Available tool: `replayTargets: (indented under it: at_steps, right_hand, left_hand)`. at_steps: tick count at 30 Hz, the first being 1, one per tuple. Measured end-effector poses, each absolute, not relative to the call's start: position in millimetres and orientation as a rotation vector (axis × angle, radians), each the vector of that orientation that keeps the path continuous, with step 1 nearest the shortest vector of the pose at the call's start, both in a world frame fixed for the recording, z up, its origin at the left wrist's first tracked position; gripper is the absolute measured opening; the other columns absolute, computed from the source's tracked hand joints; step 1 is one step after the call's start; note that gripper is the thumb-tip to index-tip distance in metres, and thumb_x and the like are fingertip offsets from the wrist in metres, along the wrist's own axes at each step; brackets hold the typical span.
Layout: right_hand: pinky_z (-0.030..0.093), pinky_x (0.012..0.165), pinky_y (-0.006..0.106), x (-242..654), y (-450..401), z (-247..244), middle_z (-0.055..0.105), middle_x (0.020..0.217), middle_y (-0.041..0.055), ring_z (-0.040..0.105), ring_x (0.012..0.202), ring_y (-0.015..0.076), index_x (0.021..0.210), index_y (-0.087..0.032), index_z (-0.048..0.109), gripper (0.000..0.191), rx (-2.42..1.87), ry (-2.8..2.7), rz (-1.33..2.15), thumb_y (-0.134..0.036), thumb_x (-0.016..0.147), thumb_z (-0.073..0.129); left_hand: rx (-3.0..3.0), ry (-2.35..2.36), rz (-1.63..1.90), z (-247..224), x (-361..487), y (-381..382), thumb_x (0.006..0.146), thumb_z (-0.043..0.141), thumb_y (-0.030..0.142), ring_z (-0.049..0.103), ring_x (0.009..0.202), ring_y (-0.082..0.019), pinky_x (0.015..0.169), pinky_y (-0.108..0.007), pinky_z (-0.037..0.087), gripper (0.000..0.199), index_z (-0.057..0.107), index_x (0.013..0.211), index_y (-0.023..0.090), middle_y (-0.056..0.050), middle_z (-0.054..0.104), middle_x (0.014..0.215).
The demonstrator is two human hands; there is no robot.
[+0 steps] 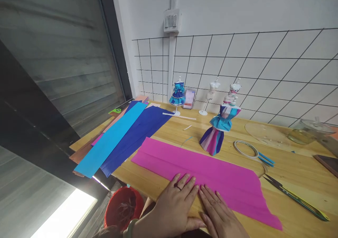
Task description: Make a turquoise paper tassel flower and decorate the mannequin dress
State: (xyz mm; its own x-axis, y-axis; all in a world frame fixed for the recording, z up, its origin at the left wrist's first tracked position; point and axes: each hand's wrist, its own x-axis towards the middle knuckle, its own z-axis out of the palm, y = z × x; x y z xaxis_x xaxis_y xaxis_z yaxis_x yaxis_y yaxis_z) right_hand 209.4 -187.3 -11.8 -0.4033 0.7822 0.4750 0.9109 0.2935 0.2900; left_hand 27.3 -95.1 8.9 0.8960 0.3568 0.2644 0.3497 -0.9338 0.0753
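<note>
A long strip of magenta crepe paper [206,167] lies flat across the wooden table, with a lengthwise crease. My left hand [175,202] rests palm down, fingertips on the strip's near edge, a dark ring on one finger. Close beside it, my right hand [219,210] also lies flat, its fingers stretched over the same edge. Neither hand grips anything. Beyond the strip a small mannequin wears a dress of blue, pink and magenta paper [221,123]. To the strip's right are scissors [295,197] with their blades towards it.
Light blue [113,137] and dark blue paper [148,129] lie at the left. Two more mannequins, one in a blue dress [178,94], one bare [212,90], stand behind. A tape roll [245,149] and glass jar [302,134] are right. Below the table edge is a red bin [123,206].
</note>
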Motion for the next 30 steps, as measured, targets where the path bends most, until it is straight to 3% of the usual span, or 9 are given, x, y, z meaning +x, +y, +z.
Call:
replayTargets:
  at_steps: [6, 15, 22, 30]
  right_hand:
    - [0.053, 0.077, 0.029, 211, -183, -17, 0.061, 0.114, 0.0115, 0.061, 0.100, 0.0210, 0.124, -0.007, 0.048, 0.051, -1.469, -2.274, -0.849, -0.036, 0.081, 0.050]
    - [0.051, 0.079, 0.026, 217, -179, -26, 0.065, 0.109, 0.0108, 0.063, 0.097, 0.0198, 0.108, -0.011, 0.060, 0.039, -1.396, -2.278, -0.884, -0.037, 0.080, 0.050]
    - [0.046, 0.089, 0.027, 221, -178, -35, 0.064, 0.111, 0.0111, 0.061, 0.100, 0.0194, 0.115, -0.012, 0.057, 0.043, -1.365, -2.264, -0.850, -0.038, 0.081, 0.050]
    - [0.045, 0.089, 0.026, 221, -176, -29, 0.067, 0.105, 0.0116, 0.063, 0.095, 0.0188, 0.106, -0.011, 0.062, 0.038, -1.327, -2.261, -0.899, -0.038, 0.082, 0.049]
  left_hand:
    - [3.058, 0.555, 0.426, 10, 27, -94, 0.081, 0.025, 0.064, 0.022, 0.132, -0.020, 0.108, -0.034, 0.014, 0.072, 0.030, 0.135, 0.015, -0.005, 0.036, 0.139]
    - [3.092, 0.567, 0.426, 7, 27, -94, 0.081, 0.023, 0.065, 0.022, 0.132, -0.022, 0.109, -0.036, 0.014, 0.074, 0.032, 0.134, 0.015, -0.006, 0.035, 0.140]
    - [3.112, 0.555, 0.453, 7, 27, -92, 0.081, 0.023, 0.065, 0.026, 0.130, -0.022, 0.108, -0.035, 0.016, 0.073, 0.034, 0.133, 0.015, -0.006, 0.037, 0.139]
    - [3.127, 0.550, 0.460, 4, 28, -92, 0.080, 0.024, 0.065, 0.025, 0.131, -0.022, 0.108, -0.035, 0.016, 0.074, 0.034, 0.132, 0.014, -0.007, 0.038, 0.138]
